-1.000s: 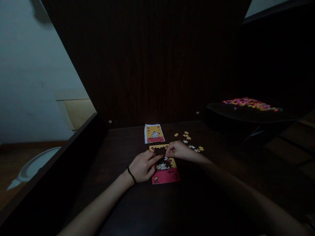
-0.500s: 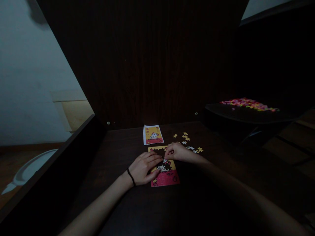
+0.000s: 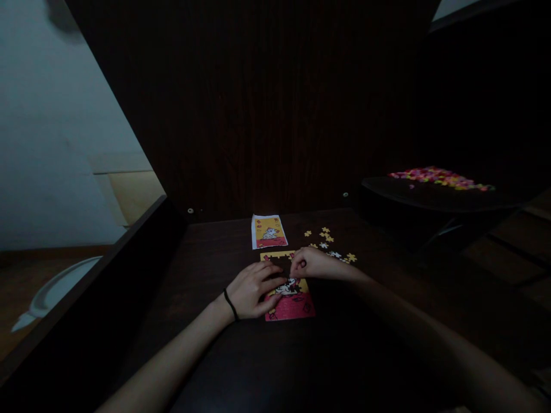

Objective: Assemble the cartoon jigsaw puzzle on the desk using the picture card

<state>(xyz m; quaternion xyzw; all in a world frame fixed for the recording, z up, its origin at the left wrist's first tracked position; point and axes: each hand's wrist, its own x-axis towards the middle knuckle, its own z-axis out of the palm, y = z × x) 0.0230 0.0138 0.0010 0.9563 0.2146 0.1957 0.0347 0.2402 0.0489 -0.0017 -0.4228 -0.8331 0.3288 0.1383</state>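
Observation:
A partly assembled jigsaw puzzle (image 3: 297,308), pink below with yellow edges and a white cartoon animal in the middle, lies on the dark wooden surface. Dark table shows through a gap in its upper half. My left hand (image 3: 253,289), a black band at its wrist, rests flat over the puzzle's left side with fingers spread. Thumb and forefinger of my right hand (image 3: 310,264) are pinched at the gap's lower right, on a small white-and-red puzzle piece (image 3: 294,281) that the fingertips partly cover. Loose yellow and white puzzle pieces (image 3: 329,239) lie beyond my right hand.
Behind the puzzle lies a reference picture (image 3: 270,232) with a white border. A tall dark panel (image 3: 258,115) rises at the back, and a raised side board (image 3: 107,258) runs along the left. Several bright small bits (image 3: 443,178) are heaped on a dark seat (image 3: 430,195) at right.
My right hand has pressed slightly down toward the puzzle's middle, and the dark gap beneath the white-and-red piece has narrowed. The left hand stays on the puzzle. The view has shifted slightly.

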